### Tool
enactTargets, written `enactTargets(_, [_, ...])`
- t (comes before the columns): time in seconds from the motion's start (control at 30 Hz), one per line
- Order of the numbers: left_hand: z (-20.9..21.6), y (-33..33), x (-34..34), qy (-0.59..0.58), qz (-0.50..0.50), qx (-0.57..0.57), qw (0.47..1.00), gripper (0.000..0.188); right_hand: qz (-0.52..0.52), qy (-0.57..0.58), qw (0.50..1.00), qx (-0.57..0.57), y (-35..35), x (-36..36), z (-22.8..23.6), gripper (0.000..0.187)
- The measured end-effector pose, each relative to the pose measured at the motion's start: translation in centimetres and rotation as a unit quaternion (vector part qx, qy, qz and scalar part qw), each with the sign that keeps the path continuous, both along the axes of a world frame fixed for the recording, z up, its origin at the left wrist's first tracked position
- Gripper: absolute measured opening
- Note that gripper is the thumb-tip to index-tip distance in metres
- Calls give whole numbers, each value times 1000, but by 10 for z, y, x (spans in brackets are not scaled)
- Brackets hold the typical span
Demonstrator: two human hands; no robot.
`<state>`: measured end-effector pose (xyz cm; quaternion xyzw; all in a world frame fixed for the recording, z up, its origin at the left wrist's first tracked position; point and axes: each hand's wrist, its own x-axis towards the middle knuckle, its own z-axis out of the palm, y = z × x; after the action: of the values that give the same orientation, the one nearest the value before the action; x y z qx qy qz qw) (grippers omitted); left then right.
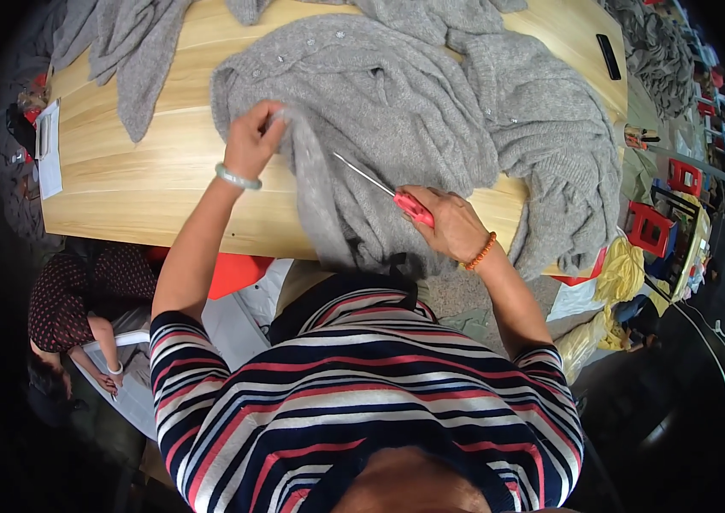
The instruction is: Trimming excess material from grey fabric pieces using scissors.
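Head view: right hand wrapped round slim red-handled, metal-shafted tool, long axis toward 10 o'clock, over rumpled grey knit garment, shiny buttons at its 11 o'clock edge. Left hand, 9 o'clock of tip, pinches garment edge. Pale wood-grain table beneath.

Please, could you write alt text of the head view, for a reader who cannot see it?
Left hand holding the edge of a grey garment on a wood-grain table; right hand holding a red-handled tool. More grey knitwear lies beside the garment.
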<state>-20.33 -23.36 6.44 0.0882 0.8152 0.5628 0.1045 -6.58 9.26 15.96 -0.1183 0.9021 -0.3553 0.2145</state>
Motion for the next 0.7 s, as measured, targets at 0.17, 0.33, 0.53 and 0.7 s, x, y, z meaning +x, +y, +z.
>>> enactTargets(0.17, [-46,2,-43,29,0,-102,994,20,-8,-24,998,53,-24,-30,13,33])
enactTargets(0.33, [-38,7,-45,-20,-41,-148,988,13,11,-48,997,61,-23,-40,0,32])
enactTargets(0.53, [29,25,-47,48,-7,-2,999,10,-115,-268,900,-322,-40,-36,-52,26])
enactTargets(0.7, [61,24,-60,125,31,4,992,9,-87,-320,772,-543,-78,-33,-79,18])
